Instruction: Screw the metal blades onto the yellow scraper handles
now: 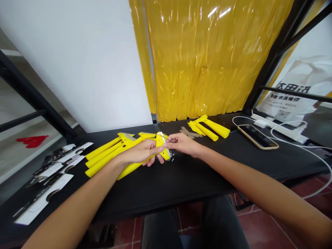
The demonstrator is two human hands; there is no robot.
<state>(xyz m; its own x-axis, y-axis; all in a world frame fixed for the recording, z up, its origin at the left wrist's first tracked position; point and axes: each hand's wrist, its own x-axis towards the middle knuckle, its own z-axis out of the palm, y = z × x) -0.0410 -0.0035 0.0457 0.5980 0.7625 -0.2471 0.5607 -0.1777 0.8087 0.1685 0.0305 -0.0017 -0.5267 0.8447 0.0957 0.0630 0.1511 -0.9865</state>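
Observation:
My left hand (141,151) is closed around a yellow scraper (161,147), its flat head turned up and a pale blade strip along its right edge. At that edge, my right hand (185,143) is closed in a pinch on a thin dark rod (169,140) whose exact kind I cannot make out. Below the fingers lie several small screws (172,157) on the black table. More yellow scrapers (103,155) rest side by side to the left, partly hidden by my left hand and forearm. Past my right hand are brown strips (190,132) and several yellow scraper pieces (209,128).
Black and white cardboard sleeves (49,193) are piled at the table's left. On the right lie a phone (258,137), a white power strip (282,129) and loose white cables. A yellow plastic curtain (207,62) hangs behind. Black frame posts (272,62) rise at both sides.

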